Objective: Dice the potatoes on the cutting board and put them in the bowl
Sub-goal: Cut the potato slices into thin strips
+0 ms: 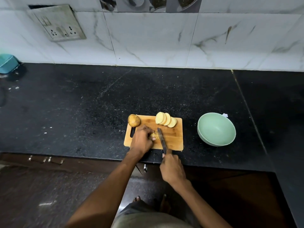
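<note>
The left hand (141,141) lies curled over a potato piece (154,135) on the board (172,137), fingers bent round it and pinning it down; only the piece's right end shows past the fingertips. The right hand (172,168) is closed round the handle of a knife (162,139), just off the board's near edge. The blade runs forward from that hand and stands against the right face of the held piece — whether it has bitten in cannot be told.

Beyond the knife tip, toward the board's far edge, a row of slices (166,119) leans one on another, pale cut faces turned left. Past the left hand, at the board's far left corner, sits a whole potato (134,120), skin on, partly overhanging the edge. The board's handle slot is half hidden under the left hand.

Well right of the right hand, apart from the board, a pale green bowl (216,129) stands upright on the black desk (82,104) — nothing in it. Far left of both hands, by the tiled wall, a teal box (7,63) rests on the desk.
</note>
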